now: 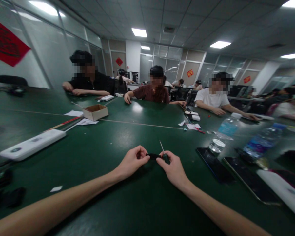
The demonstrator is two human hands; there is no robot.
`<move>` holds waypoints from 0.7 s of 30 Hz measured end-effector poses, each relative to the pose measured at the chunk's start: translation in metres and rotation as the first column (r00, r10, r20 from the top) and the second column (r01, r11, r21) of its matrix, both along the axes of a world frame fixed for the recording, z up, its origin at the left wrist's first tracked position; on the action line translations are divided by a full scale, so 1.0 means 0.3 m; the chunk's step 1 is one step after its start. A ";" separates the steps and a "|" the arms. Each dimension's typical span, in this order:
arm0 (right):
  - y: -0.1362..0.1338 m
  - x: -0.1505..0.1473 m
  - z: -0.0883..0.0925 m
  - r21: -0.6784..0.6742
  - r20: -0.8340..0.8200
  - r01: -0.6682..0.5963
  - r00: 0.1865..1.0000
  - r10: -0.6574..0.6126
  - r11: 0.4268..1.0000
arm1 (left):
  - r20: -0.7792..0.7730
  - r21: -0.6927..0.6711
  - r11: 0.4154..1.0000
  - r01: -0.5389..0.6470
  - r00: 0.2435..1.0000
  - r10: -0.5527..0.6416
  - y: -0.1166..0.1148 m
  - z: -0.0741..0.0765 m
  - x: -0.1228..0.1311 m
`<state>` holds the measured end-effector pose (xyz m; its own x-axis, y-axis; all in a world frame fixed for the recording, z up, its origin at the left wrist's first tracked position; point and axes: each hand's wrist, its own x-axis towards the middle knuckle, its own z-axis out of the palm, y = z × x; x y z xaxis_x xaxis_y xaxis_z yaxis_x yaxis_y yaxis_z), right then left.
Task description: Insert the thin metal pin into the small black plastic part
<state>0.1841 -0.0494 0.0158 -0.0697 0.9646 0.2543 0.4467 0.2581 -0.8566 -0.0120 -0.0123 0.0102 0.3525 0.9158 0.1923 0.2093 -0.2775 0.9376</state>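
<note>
Green worktop (pixel 93 154) is seen ahead; at 12 o'clock, a small black strip (pixel 152 156) is pinched between the closed fingers of the left hand (pixel 132 162) and right hand (pixel 173 169), a thin pointed stick (pixel 161 146) being seen just beside it.

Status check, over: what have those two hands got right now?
Left hand and right hand pinching small black strip. Thin pale stick rising by right hand. Dark smartphone lying off to the right, apart from the hands.

2 phones (pixel 215 165), probably, beside right hand (pixel 173 169)
</note>
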 end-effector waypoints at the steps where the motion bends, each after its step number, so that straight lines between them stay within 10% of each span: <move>1: 0.000 0.000 0.002 0.003 -0.006 0.005 1.000 -0.005 1.000 | 0.005 -0.001 1.000 0.000 1.000 0.000 -0.001 0.002 0.001; 21: 0.007 -0.002 -0.006 0.015 -0.044 0.015 0.999 -0.014 1.000 | 0.033 -0.015 1.000 0.005 0.999 -0.004 -0.002 0.000 0.005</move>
<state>0.1836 -0.0472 0.0141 -0.0440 0.9613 0.2719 0.4131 0.2653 -0.8712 -0.0104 -0.0128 0.0102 0.3501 0.9171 0.1905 0.1770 -0.2645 0.9480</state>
